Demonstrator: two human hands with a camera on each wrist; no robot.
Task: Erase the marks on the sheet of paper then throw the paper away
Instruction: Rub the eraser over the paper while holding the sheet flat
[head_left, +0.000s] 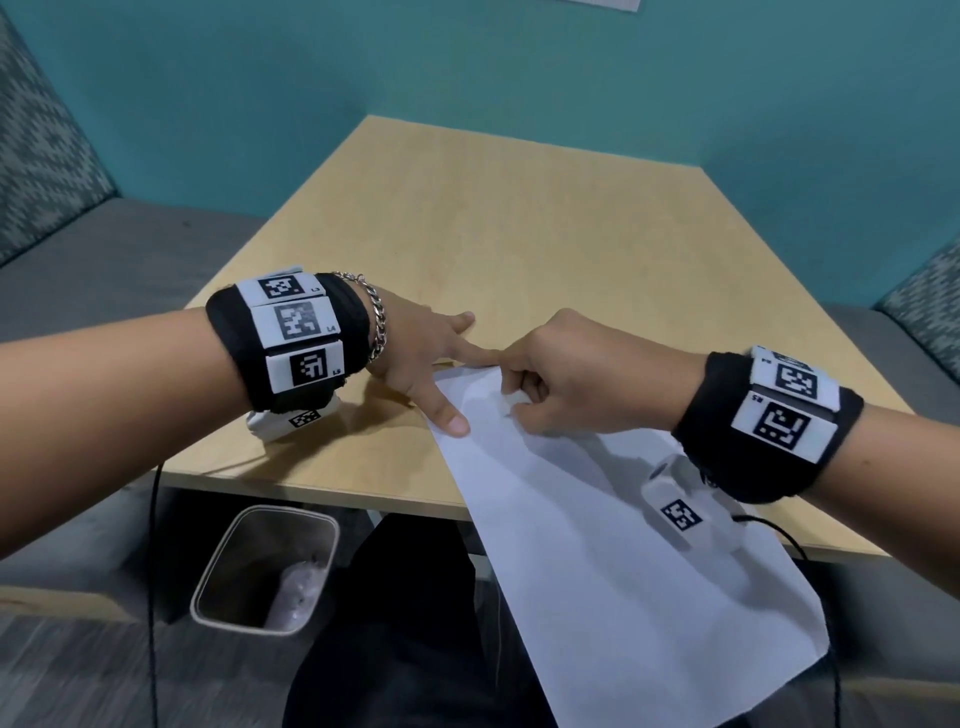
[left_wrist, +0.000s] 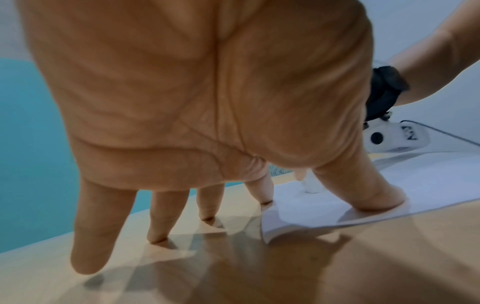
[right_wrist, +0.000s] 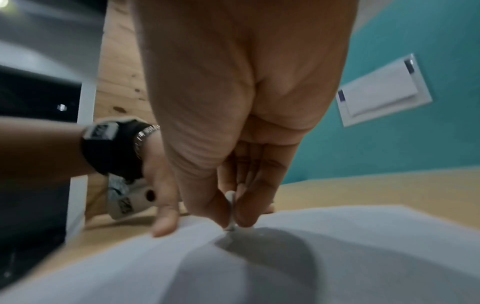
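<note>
The sheet of paper (head_left: 597, 545) lies on the desk (head_left: 519, 234), long axis running 11 to 5 o'clock, its near end overhanging the edge. The left hand (head_left: 415, 353), fingers (left_wrist: 374, 195) straight, pins the far corner. At its 3 o'clock, the right hand (head_left: 561, 374) pinches a small white eraser (right_wrist: 230, 211), whose tip on the sheet only the right wrist view shows clearly.

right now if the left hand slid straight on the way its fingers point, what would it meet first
Nothing, as far as the head view shows. The left hand points across the bare wooden table toward the teal wall; only open tabletop lies ahead. The sheet of paper sits to its side, under thumb and index finger.
</note>
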